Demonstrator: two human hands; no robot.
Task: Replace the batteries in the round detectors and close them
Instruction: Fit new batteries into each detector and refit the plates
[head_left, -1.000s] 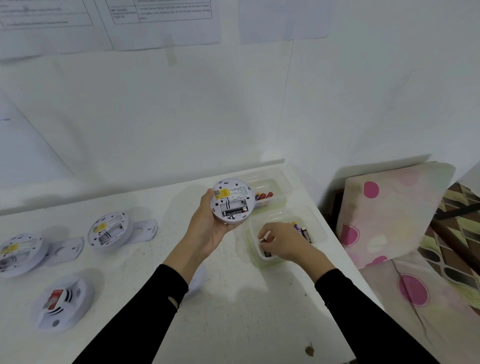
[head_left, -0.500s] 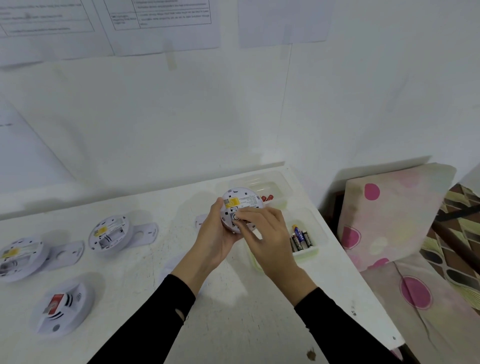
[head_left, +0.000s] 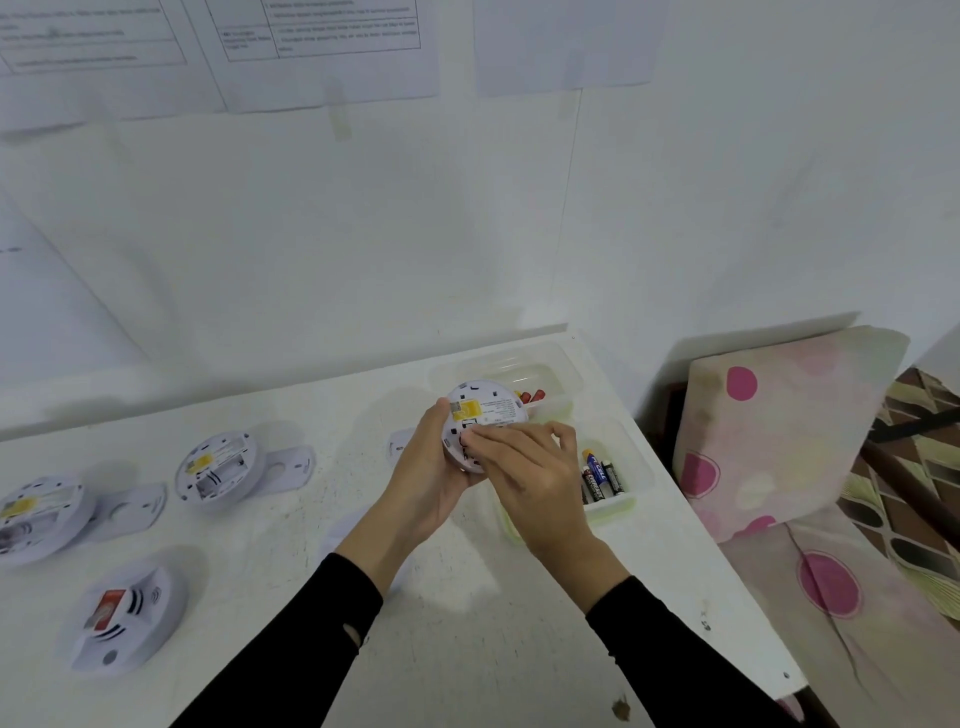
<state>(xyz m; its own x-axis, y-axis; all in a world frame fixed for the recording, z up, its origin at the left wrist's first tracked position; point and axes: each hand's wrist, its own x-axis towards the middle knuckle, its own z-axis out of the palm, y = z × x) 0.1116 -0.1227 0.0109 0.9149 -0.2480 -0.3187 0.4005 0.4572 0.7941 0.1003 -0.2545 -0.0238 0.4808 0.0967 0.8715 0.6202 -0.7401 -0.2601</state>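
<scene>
My left hand (head_left: 426, 483) grips a white round detector (head_left: 488, 408) above the table, its back with the yellow label turned up toward me. The fingers of my right hand (head_left: 535, 478) lie across its battery compartment and pinch a battery there; only a dark tip shows at my fingertips. Several dark batteries (head_left: 600, 475) lie in a clear tub (head_left: 641, 483) just right of my right hand. Red-tipped batteries (head_left: 530, 396) sit in a second tub (head_left: 550, 364) behind the detector.
Two open detectors (head_left: 218, 467) (head_left: 36, 514) lie back-up at the left, each beside a white mounting plate (head_left: 291, 465) (head_left: 135, 506). A closed detector (head_left: 124, 613) sits near the front left. The table edge (head_left: 727, 571) runs along the right, with a spotted cushion (head_left: 779, 426) beyond.
My right hand left the near tub with a battery and came up onto the held detector's compartment. My left hand lowered the detector a little and tilted it toward me.
</scene>
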